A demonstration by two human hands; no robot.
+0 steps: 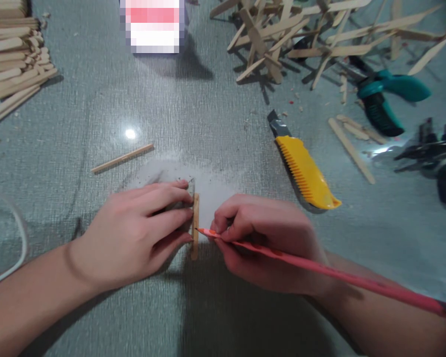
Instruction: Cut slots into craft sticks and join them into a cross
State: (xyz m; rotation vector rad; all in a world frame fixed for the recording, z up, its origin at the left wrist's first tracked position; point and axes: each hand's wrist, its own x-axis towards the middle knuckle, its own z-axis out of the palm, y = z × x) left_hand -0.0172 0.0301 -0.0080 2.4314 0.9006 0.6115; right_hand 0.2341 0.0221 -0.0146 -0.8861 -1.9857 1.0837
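Observation:
My right hand (267,238) pinches a red pencil (319,265) near its sharpened end. The pencil tip meets a wooden craft stick (195,213) that lies lengthwise in front of me. My left hand (130,228) rests flat on the table, its fingers stretched out and a little apart. Its fingertips press along the left side of the stick, where a thin clear edge shows; what lies beneath the fingers is hidden. A pale worn patch (215,183) surrounds the stick. Beyond my left hand lies a thin wooden strip (122,158).
A yellow utility knife (303,171) lies right of centre, blade showing. Further right are teal-handled pliers (382,94), loose stick pieces (351,148) and a dark object (434,153). Joined craft sticks (267,39) stand at the back, stacked sticks (11,64) far left, a white cable (20,243) nearer.

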